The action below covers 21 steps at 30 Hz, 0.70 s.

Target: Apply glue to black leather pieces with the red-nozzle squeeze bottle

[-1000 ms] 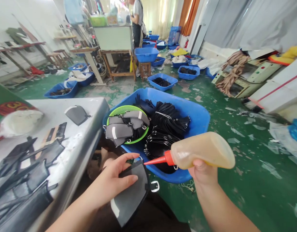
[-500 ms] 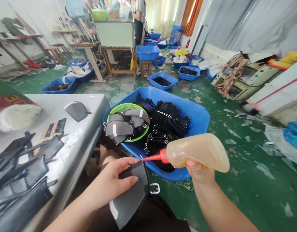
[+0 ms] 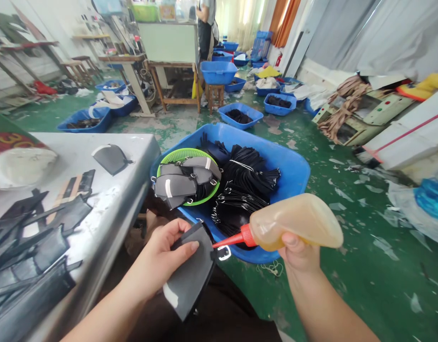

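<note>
Over my lap, my left hand [image 3: 172, 251] pinches a grey curved shoe piece [image 3: 192, 278] with dark edges, thumb on its face. A small silver buckle [image 3: 224, 252] on a black strap sticks out from the right edge of the piece. My right hand [image 3: 300, 251] is closed around a glue bottle [image 3: 297, 221] of clear plastic, partly filled with amber liquid and lying nearly level. Its red nozzle [image 3: 231, 240] points left, the tip at the piece's right edge beside the buckle strap. Whether glue is coming out cannot be made out.
Ahead stands a blue tub [image 3: 290, 166] with bundled black straps [image 3: 252, 166] and a green basket [image 3: 183, 154] of similar grey pieces. A metal-topped table [image 3: 137, 147] on the left carries one grey piece [image 3: 110, 159] and dark leather strips [image 3: 44, 237]. Farther off, a person [image 3: 205, 28] stands.
The nozzle tip has moved from the top corner of the grey piece down its right edge to beside the buckle. My left hand has tilted the piece and raised it slightly.
</note>
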{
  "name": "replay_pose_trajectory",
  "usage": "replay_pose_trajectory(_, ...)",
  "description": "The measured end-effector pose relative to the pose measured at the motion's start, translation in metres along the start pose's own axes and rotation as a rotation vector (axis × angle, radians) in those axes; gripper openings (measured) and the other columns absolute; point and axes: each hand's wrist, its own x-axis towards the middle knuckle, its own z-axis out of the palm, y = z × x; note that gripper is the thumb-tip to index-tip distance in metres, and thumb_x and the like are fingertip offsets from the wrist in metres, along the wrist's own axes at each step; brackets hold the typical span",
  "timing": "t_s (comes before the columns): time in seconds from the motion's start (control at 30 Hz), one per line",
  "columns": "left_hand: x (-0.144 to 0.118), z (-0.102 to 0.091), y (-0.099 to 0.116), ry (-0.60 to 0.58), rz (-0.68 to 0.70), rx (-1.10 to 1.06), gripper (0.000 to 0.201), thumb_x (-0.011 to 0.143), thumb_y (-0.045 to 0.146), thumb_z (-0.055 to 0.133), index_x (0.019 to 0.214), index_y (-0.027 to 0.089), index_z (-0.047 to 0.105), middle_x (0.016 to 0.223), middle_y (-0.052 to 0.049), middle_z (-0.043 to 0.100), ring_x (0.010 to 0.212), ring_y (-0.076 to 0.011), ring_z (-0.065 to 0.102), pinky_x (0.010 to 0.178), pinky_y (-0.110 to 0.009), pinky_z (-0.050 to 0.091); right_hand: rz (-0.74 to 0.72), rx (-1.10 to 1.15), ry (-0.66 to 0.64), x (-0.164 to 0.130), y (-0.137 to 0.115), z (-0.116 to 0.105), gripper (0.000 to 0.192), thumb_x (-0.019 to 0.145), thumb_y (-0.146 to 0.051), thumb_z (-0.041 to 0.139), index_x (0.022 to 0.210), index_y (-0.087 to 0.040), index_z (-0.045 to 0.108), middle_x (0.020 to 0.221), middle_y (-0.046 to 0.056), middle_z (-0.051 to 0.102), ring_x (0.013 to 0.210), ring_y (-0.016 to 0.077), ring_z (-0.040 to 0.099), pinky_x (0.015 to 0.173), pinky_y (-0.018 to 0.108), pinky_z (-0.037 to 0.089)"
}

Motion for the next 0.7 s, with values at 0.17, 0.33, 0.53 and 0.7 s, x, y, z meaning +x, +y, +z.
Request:
replay_pose_trajectory(0.17,0.0,0.002,-0.002,0.072,0.045,-0.007,0.027,0.063,0.034,0.073,0.073,0.021,0.051,0.063,0.003,0.063,0.052,-0.0125,0.057,0.046,-0.021,0.046,0.006,0.001,-0.087,0.001,-0.004,0.002,0.034,0.066,-0.051,0.072,0.082,-0.021,0.072,0.074,0.007,0.07,0.063,0.0245,0.067,0.055,0.037,0.058)
replay_pose_trajectory(0.33,-0.002,0.011,0.002,0.156,0.038,-0.086,0.031,0.062,0.035,0.073,0.073,0.021,0.048,0.059,0.005,0.061,0.046,-0.0107,0.055,0.041,-0.019,0.044,-0.041,-0.016,-0.058,-0.003,0.003,-0.005,0.034,0.068,-0.051,0.071,0.086,-0.022,0.072,0.077,0.006,0.071,0.065,0.0235,0.067,0.057,0.035,0.059)
replay_pose_trajectory(0.53,-0.006,0.02,0.007,0.195,0.001,-0.228,0.03,0.062,0.032,0.073,0.073,0.021,0.048,0.057,0.005,0.063,0.044,-0.0096,0.056,0.041,-0.017,0.044,-0.185,-0.062,-0.084,-0.008,0.013,-0.01,0.032,0.077,-0.049,0.064,0.095,-0.023,0.069,0.082,0.004,0.071,0.068,0.022,0.067,0.06,0.034,0.059)
replay_pose_trajectory(0.7,-0.004,0.017,0.004,0.168,-0.027,-0.292,0.033,0.059,0.034,0.076,0.074,0.02,0.049,0.058,0.002,0.065,0.046,-0.0125,0.058,0.042,-0.02,0.047,-0.165,-0.065,-0.054,-0.013,0.011,-0.007,0.033,0.076,-0.051,0.066,0.097,-0.027,0.067,0.082,0.001,0.07,0.07,0.0192,0.066,0.064,0.03,0.057)
